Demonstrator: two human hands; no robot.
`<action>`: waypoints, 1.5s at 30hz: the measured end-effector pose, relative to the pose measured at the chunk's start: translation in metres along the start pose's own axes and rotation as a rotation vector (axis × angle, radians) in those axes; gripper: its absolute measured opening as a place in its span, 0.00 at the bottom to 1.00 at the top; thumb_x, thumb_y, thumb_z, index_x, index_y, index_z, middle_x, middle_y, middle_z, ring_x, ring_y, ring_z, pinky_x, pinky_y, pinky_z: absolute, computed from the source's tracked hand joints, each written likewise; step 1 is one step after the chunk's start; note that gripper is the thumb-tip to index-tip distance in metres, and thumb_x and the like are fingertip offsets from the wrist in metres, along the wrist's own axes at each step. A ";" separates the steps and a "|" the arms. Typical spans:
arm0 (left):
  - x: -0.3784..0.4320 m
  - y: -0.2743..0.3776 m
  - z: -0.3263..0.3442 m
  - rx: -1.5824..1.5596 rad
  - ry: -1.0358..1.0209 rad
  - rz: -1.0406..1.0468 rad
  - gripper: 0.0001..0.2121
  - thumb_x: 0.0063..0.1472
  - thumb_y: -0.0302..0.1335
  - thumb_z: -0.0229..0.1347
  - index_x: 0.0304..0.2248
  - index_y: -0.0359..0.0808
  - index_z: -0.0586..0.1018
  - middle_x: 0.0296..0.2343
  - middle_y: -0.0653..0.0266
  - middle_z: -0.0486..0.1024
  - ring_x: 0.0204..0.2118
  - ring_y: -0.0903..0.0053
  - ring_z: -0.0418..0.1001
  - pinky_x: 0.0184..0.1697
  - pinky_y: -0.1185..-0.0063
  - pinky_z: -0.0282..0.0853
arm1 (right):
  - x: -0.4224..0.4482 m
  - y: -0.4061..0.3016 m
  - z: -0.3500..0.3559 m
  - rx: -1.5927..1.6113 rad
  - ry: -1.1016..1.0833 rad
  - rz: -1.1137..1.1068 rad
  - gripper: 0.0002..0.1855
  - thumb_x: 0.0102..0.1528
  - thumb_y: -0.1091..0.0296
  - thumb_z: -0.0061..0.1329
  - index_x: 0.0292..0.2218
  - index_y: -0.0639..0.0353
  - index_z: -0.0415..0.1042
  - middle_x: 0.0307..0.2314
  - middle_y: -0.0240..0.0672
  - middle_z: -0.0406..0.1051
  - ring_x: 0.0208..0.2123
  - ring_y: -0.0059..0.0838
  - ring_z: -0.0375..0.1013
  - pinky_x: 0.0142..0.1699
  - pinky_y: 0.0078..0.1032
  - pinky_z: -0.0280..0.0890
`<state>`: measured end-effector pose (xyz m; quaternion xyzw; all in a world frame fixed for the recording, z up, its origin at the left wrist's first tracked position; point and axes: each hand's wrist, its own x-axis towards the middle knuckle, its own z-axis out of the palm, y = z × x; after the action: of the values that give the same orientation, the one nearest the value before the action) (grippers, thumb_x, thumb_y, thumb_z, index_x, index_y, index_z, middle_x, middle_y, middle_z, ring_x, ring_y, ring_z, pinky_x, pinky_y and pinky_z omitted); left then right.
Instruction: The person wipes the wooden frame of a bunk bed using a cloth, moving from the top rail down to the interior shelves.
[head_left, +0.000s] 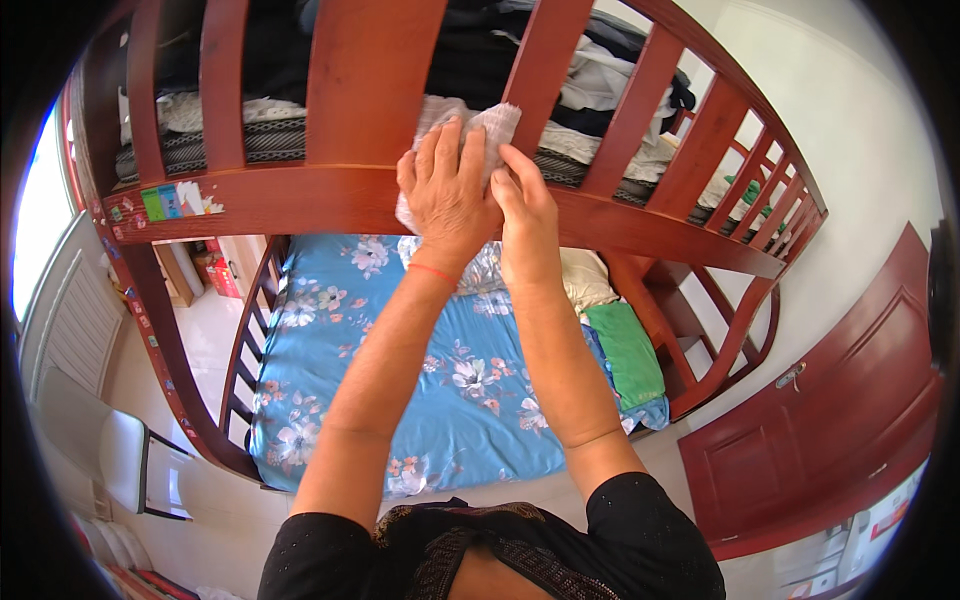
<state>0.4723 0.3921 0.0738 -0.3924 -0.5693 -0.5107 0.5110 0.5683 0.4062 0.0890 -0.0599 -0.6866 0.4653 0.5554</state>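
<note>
My left hand (452, 184) lies over a pale, thin-striped cloth (499, 124), its fingers spread slightly and pressing it against the upper bunk's red-brown wooden guard rail (337, 196). Beside it, my right hand (529, 225) has its thumb and index finger at the cloth's right edge; its other fingers are mostly hidden. The cloth shows above my left fingers and along that hand's left side. It covers part of the rail between a wide upright board (375, 82) and a narrower slat (544, 67).
Below is a lower bed with a blue floral sheet (450, 405) and a green folded fabric (626, 352). Dark clothes (480, 60) lie behind the upper slats. A chair (120, 457) and radiator (71, 322) stand left; a red-brown door (817, 420) is at right.
</note>
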 end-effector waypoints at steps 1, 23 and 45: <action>0.000 0.003 -0.003 -0.006 0.006 0.001 0.24 0.48 0.37 0.59 0.46 0.41 0.74 0.51 0.60 0.66 0.54 0.65 0.62 0.53 0.62 0.54 | 0.000 0.004 -0.015 -0.005 0.002 -0.007 0.22 0.58 0.65 0.45 0.52 0.65 0.65 0.54 0.45 0.60 0.56 0.35 0.60 0.60 0.30 0.54; -0.003 -0.018 -0.024 0.314 -0.037 0.203 0.28 0.41 0.38 0.66 0.45 0.45 0.76 0.53 0.51 0.63 0.55 0.55 0.62 0.52 0.64 0.60 | 0.056 0.085 -0.180 -0.938 0.509 -0.814 0.11 0.54 0.66 0.50 0.38 0.61 0.72 0.39 0.40 0.70 0.41 0.41 0.70 0.45 0.35 0.64; 0.018 -0.088 -0.072 0.134 -0.074 -0.043 0.27 0.53 0.29 0.46 0.55 0.39 0.68 0.62 0.50 0.45 0.65 0.48 0.34 0.65 0.57 0.29 | 0.055 0.088 -0.183 -0.984 0.477 -0.814 0.10 0.54 0.70 0.47 0.38 0.63 0.72 0.39 0.40 0.71 0.41 0.40 0.70 0.45 0.35 0.63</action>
<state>0.3965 0.3053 0.0726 -0.3637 -0.6290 -0.4673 0.5037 0.6593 0.5931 0.0563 -0.1434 -0.6450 -0.1730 0.7304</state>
